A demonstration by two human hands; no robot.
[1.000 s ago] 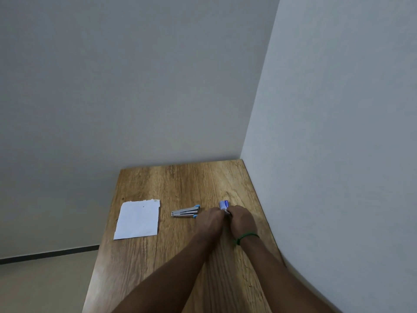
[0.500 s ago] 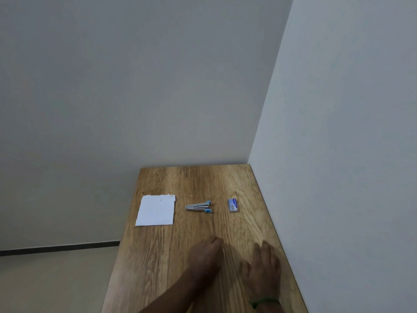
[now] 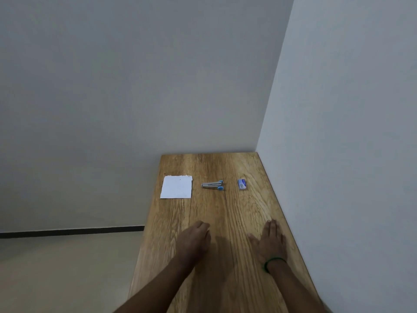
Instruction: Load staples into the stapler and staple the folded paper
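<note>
Far on bench (image 3: 228, 213): folded paper (image 3: 176, 187) left, stapler (image 3: 212, 185) middle, staple box (image 3: 242, 184) right, all apart. Near: left hand (image 3: 195, 240), right hand (image 3: 269, 241), relaxed, empty. Loading apparently unstarted; next, probably a reach to stapler and box.

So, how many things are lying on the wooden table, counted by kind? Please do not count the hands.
Paper: 1
Stapler: 1
Staple box: 1
Total: 3
</note>
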